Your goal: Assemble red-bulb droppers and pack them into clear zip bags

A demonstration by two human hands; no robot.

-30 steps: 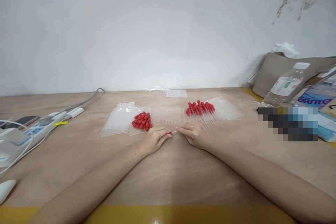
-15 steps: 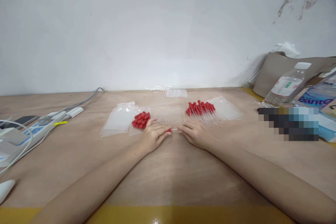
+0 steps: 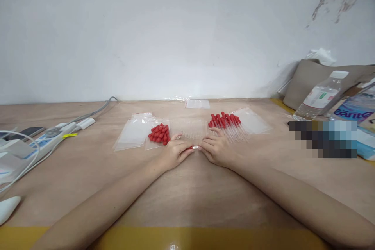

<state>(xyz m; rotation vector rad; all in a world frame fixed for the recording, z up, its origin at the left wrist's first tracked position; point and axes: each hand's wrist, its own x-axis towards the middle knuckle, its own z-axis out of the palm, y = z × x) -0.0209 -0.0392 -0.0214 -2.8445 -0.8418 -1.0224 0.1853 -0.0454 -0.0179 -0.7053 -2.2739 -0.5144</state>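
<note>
My left hand [image 3: 175,153] is closed on a red rubber bulb [image 3: 191,147], mostly hidden by the fingers. Between the fingertips of my right hand [image 3: 216,150] is a thin clear glass tube [image 3: 196,147]; its end meets the mouth of the bulb, and how deep it sits I cannot tell. Loose red bulbs [image 3: 158,134] lie heaped beyond my left hand. A row of clear glass tubes [image 3: 188,128] lies just past both hands. Behind my right hand, several droppers with red bulbs [image 3: 225,119] lie side by side, their clear stems pointing toward me.
Flat clear zip bags [image 3: 132,133] lie at the left, more bags [image 3: 254,120] at the right, and one bag [image 3: 197,104] near the wall. A power strip [image 3: 43,140] with cables is far left. A water bottle [image 3: 319,95] and a tissue pack [image 3: 353,109] stand far right.
My hands have come slightly closer together, with less of the glass tube showing between them. A finger of my right hand has lifted. The piles look unchanged.
</note>
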